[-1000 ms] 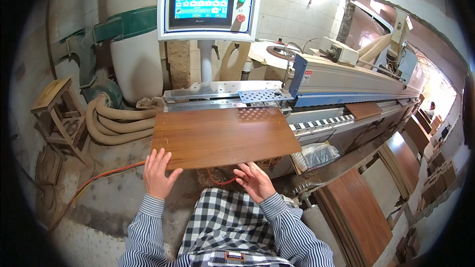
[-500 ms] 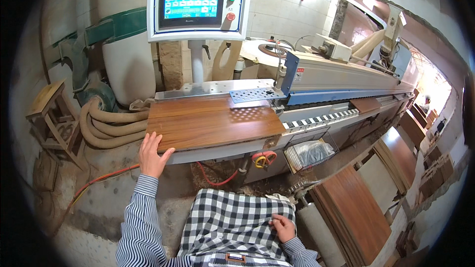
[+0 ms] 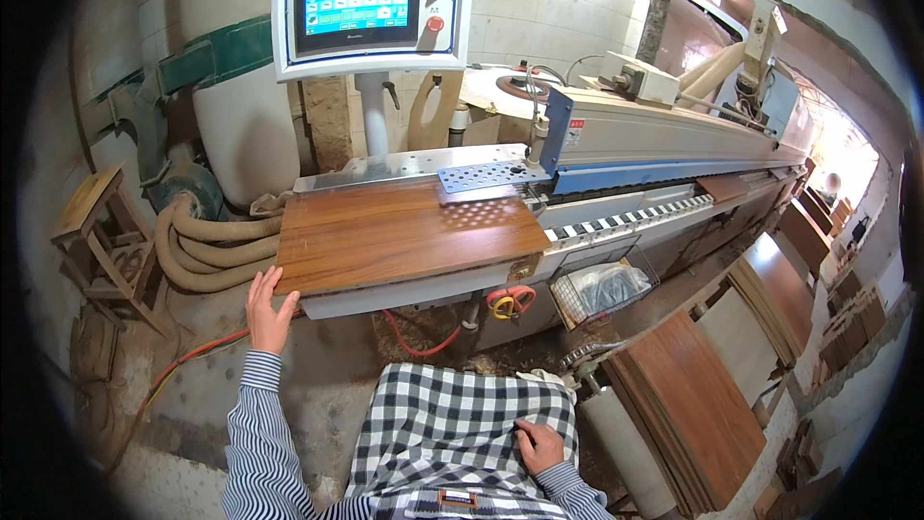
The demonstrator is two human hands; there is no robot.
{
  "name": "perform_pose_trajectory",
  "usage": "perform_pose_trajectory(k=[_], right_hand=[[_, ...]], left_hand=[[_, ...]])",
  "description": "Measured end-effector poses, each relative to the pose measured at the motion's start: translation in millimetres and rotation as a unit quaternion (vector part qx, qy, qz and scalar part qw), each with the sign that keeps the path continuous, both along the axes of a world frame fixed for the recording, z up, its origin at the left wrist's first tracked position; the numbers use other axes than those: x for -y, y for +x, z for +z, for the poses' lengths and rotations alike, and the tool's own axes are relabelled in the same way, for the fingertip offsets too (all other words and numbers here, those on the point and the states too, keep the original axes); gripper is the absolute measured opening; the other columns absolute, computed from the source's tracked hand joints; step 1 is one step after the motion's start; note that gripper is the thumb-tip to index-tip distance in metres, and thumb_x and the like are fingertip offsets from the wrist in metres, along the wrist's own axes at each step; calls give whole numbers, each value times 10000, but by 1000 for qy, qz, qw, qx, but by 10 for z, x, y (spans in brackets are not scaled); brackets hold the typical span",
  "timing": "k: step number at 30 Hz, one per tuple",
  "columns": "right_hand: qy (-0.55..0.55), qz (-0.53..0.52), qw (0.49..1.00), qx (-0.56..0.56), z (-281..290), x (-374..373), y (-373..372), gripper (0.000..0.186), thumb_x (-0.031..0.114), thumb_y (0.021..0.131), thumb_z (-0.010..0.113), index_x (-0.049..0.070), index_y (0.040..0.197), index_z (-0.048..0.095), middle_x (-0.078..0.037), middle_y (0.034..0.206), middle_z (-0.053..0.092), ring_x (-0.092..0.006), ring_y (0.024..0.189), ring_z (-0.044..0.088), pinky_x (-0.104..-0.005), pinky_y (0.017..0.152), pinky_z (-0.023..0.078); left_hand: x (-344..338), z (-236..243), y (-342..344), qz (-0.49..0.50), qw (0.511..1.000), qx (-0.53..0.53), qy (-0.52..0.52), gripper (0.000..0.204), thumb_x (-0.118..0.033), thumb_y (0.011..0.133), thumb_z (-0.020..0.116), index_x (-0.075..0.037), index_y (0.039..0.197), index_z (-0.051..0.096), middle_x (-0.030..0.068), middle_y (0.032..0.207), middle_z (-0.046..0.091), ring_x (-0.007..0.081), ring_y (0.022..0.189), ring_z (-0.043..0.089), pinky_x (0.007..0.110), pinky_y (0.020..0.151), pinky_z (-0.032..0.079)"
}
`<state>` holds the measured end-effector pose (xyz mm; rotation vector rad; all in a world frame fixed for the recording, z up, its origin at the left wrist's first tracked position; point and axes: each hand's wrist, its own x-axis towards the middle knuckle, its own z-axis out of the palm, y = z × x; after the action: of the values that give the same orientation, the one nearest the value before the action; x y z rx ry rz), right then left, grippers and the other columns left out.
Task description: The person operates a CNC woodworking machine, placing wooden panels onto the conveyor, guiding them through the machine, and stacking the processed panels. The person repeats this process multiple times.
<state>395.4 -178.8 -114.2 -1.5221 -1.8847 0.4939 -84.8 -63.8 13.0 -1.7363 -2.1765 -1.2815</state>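
Observation:
A brown wood-grain board (image 3: 404,236) lies flat on the machine's infeed table, its far part beside a perforated blue plate (image 3: 481,175). My left hand (image 3: 269,313) touches the board's near left corner, fingers stretched and thumb apart. My right hand (image 3: 539,448) rests low on the black-and-white checked apron (image 3: 443,404), fingers curled; whether they hold cloth is unclear. The machine's long blue-edged beam (image 3: 664,135) runs off to the right. A control panel (image 3: 371,10) with a lit screen and two buttons stands above.
Ribbed hoses (image 3: 212,250) and a wooden stool (image 3: 96,241) stand left. A wire basket (image 3: 602,284) hangs below the bed. Stacked boards (image 3: 693,400) lie at lower right. Red hose (image 3: 423,342) runs beneath the table. A distant person (image 3: 833,181) shows at the doorway.
The board has moved away from me and left onto the table. My right hand has left its front edge and dropped to the apron. My left hand has followed the board's corner.

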Motion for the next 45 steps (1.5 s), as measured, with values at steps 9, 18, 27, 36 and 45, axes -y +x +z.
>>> perform_pose_trajectory(k=[9, 18, 27, 36, 45], right_hand=[[8, 0, 1000, -3, 14, -11, -8, 223, 161, 841, 612, 55, 1019, 696, -130, 814, 674, -294, 753, 615, -391, 703, 509], [2, 8, 1000, 5, 8, -13, 0, 219, 158, 857, 597, 39, 1013, 694, -139, 820, 672, -292, 763, 616, -395, 722, 507], [-37, -20, 998, -53, 52, -11, -6, 220, 181, 862, 604, 45, 1007, 698, -144, 839, 679, -292, 783, 635, -379, 732, 514], [175, -150, 960, 160, 560, -681, 892, 301, 56, 738, 636, 58, 1038, 630, -110, 995, 643, -320, 948, 556, -447, 855, 415], [129, -141, 910, 368, 726, -1098, 1453, 374, 64, 752, 599, 51, 1126, 602, -111, 1199, 579, -306, 1140, 501, -430, 969, 382]], left_hand=[[-11, 25, -16, -19, 1000, 15, 14, 469, -193, 818, 694, -54, 1247, 567, 131, 1356, 517, 318, 1336, 369, 416, 1092, 313], [-41, 165, 199, 0, 999, 43, -14, 513, -228, 794, 717, -69, 1258, 567, 125, 1355, 521, 305, 1363, 329, 454, 1137, 212], [-368, 131, 743, -30, 999, -29, 22, 498, -288, 770, 734, -66, 1193, 594, 136, 1226, 612, 311, 1324, 397, 522, 1140, 145], [-583, -148, 863, -67, 971, -220, 66, 548, -312, 821, 664, -111, 1305, 506, 64, 1281, 556, 277, 1257, 420, 474, 1096, 232], [-608, -261, 900, -18, 966, -239, 96, 565, -302, 801, 671, -111, 1305, 504, 51, 1248, 544, 249, 1202, 442, 449, 1060, 278]])
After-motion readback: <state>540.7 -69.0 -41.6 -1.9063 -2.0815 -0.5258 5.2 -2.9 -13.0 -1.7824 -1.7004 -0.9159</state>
